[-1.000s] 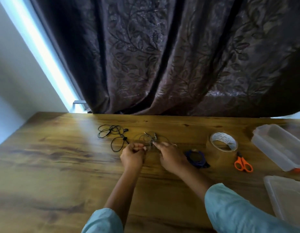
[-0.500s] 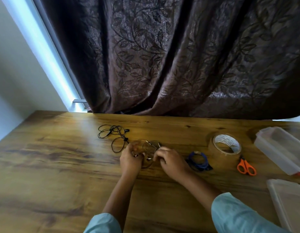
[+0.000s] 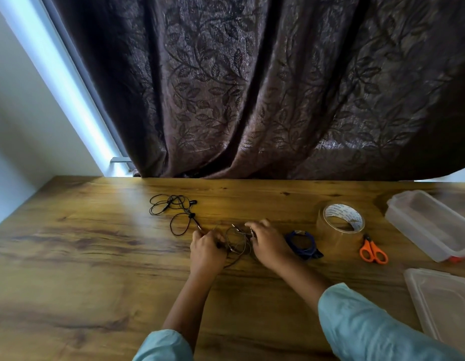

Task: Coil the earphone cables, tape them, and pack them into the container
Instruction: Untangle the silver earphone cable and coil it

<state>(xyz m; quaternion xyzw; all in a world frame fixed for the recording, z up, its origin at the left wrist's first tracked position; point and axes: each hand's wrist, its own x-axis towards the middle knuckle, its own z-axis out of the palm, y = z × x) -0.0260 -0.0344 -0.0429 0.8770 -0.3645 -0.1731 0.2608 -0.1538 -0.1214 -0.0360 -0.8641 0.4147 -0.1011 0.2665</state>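
**Thin earphone cable (image 3: 238, 241) gripped from both sides**

A dark leaf-patterned curtain (image 3: 252, 100) hangs behind the wooden table (image 3: 96, 269). At the right sit a clear lid (image 3: 445, 303) and an open plastic container (image 3: 429, 225). Mid-table, the left hand (image 3: 206, 250) and right hand (image 3: 268, 243) each curl their fingers around the loosely looped thin earphone cable between them. To its right lie a tape roll (image 3: 340, 225), a coiled blue earphone (image 3: 303, 243) and orange scissors (image 3: 373, 251). 1 tangled black earphone (image 3: 174, 209) lies to the left.

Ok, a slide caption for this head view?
Left hand and right hand coil an earphone cable on a wooden table, beside tape roll, scissors and open container.
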